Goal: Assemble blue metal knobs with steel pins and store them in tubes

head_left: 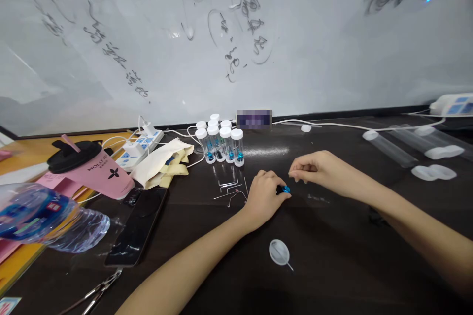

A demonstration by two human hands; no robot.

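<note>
My left hand rests on the dark table with its fingers curled, pinching a small blue part at its fingertips. My right hand hovers just to the right of it, fingers pinched together near the same blue part; what they hold is too small to make out. Several thin bent metal wires lie just left of my left hand. Behind them stand several clear vials with white caps holding blue pieces.
A small round clear lid lies near the front. A phone, pink cup, water bottle, power strip and cloth bag crowd the left. Clear tubes and caps lie far right. Tweezers lie front left.
</note>
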